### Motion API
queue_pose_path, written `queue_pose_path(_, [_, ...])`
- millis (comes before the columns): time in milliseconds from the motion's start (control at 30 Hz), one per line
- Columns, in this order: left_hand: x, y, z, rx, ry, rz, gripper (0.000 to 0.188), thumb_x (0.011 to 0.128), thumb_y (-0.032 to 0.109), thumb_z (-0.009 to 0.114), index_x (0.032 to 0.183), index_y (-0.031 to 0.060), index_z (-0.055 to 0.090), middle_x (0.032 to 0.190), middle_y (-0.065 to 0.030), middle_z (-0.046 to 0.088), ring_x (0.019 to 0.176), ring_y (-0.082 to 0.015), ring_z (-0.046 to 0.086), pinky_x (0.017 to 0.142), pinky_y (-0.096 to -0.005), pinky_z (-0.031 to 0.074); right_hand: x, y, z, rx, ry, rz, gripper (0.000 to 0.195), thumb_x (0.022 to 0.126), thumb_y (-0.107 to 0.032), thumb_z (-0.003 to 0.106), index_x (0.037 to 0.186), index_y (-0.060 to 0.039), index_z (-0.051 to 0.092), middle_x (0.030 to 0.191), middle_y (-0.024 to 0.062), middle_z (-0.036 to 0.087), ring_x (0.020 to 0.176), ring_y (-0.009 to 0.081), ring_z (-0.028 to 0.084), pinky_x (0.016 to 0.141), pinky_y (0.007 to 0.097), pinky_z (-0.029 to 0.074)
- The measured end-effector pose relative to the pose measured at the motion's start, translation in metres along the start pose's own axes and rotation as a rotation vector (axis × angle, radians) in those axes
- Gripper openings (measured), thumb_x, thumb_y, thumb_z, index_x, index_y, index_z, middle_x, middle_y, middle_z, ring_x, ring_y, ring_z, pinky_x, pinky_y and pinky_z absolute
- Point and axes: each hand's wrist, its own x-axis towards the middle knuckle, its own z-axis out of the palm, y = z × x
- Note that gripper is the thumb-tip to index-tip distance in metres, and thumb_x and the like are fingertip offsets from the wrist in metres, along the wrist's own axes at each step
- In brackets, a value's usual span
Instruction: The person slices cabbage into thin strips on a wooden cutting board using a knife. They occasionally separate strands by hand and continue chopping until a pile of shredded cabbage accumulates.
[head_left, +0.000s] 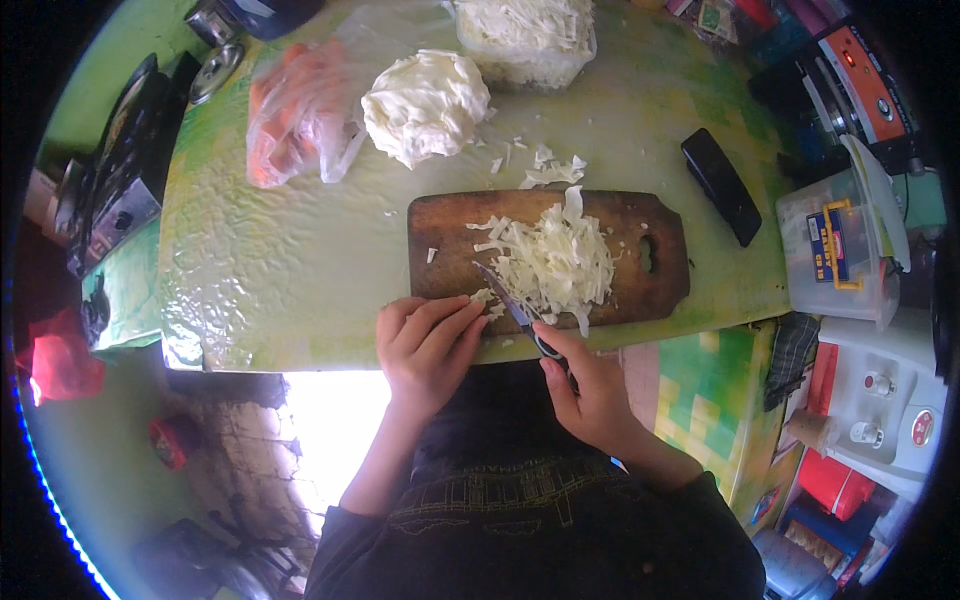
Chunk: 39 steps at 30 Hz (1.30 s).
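A wooden cutting board (450, 225) lies near the table's front edge, with a pile of shredded cabbage (566, 262) on its middle and right. My right hand (589, 382) grips the dark handle of a small kitchen knife (507, 300), whose blade points up and left along the pile's left side. My left hand (431, 341) rests at the board's lower left edge, fingertips pressed on a small piece of cabbage (484, 298) just left of the blade. Beyond the board sits a pale cabbage head (425, 105), with a plastic container (525, 71) heaped with shreds behind it.
A plastic bag of carrots (300, 112) lies at the back left of the table (277, 262). Loose cabbage scraps (555, 171) lie just beyond the board. A black phone-like object (721, 187) is on the right, beside a clear lidded box (840, 255).
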Motion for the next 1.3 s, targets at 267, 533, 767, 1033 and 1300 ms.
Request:
queue_pose_path(267, [0.005,0.002,-0.001,-0.071,-0.002,-0.102,0.039,0.067,0.007,0.082,0.103,0.0083,0.070,0.098,-0.0056,0.069,0.089,-0.0264,0.060,0.078,-0.0361,0.048,-0.002,0.001,0.000,-0.008,-0.001,0.022,0.041,0.093,-0.005,0.060,0.134,-0.0046,0.053,0.091,0.0197,0.069,0.075,0.0309,0.070,0.066,0.0357,0.053])
queue_pose_path(533, [0.019,0.014,-0.002,-0.016,-0.073,-0.229,0.041,0.067,0.009,0.082,0.106,0.0061,0.069,0.102,-0.0084,0.065,0.096,-0.0289,0.056,0.085,-0.0393,0.046,0.003,0.004,-0.008,-0.017,0.124,-0.009,0.039,0.093,-0.004,0.060,0.132,-0.0036,0.055,0.091,0.0179,0.069,0.070,0.0244,0.068,0.063,0.0316,0.051])
queue_pose_path(767, [0.022,0.013,-0.003,-0.016,-0.100,-0.240,0.032,0.068,0.007,0.081,0.098,0.0070,0.070,0.103,-0.0075,0.065,0.097,-0.0285,0.056,0.084,-0.0394,0.047,-0.001,0.002,-0.009,-0.008,0.096,0.035,0.037,0.093,-0.002,0.059,0.130,-0.0011,0.056,0.101,0.0199,0.069,0.085,0.0250,0.071,0.074,0.0311,0.053])
queue_pose_path(1033, [0.018,0.002,-0.005,-0.146,-0.067,-0.124,0.021,0.069,-0.004,0.075,0.087,0.0046,0.070,0.085,-0.0076,0.064,0.082,-0.0268,0.060,0.071,-0.0368,0.049,0.000,0.004,-0.008,-0.003,0.114,-0.018,0.038,0.093,-0.002,0.060,0.131,-0.0018,0.055,0.100,0.0196,0.069,0.083,0.0241,0.070,0.072,0.0295,0.053])
queue_pose_path(1300, [0.009,0.000,-0.006,-0.158,-0.055,-0.074,0.020,0.066,-0.002,0.077,0.083,0.0051,0.070,0.084,-0.0059,0.064,0.086,-0.0275,0.062,0.074,-0.0373,0.052,-0.003,0.006,0.000,-0.027,0.068,-0.028,0.040,0.092,-0.004,0.062,0.132,-0.0042,0.055,0.095,0.0182,0.069,0.070,0.0241,0.069,0.062,0.0309,0.051])
